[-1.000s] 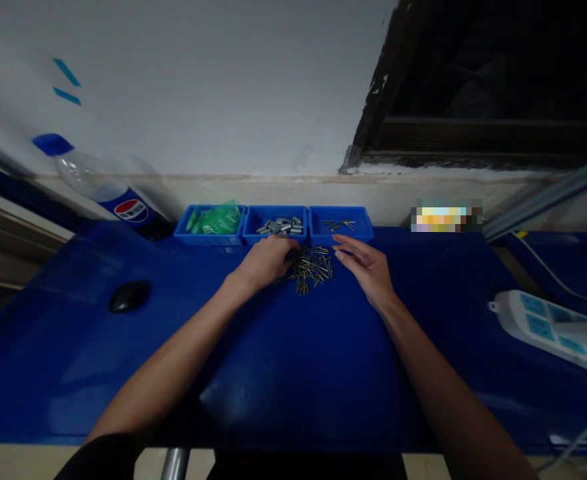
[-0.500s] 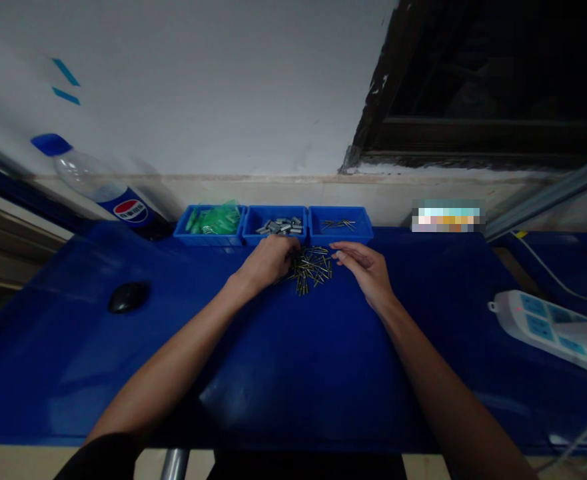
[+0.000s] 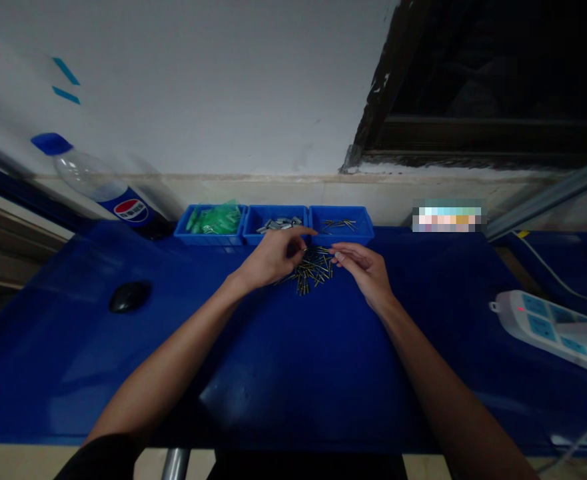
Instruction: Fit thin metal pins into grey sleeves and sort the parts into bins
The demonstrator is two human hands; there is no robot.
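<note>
In the head view, had the left hand at the left edge of the pins, index finger stretched out past them toward the right bin, well spread from the curled thumb. Could not tell the grip of its other, hidden fingers.

Had the right hand at the other edge of the pins, fingers close together, thumb tip near the index tip. Could not tell of a pin pinched there.

Had the pins heaped on the table between both hands' fingertips.

Beyond the left fingers, had the middle bin with grey pieces, next to the left bin with green bags. Farther left of those fingers, had a mouse and a bottle. Well right of the right fingers, had a power strip.
</note>
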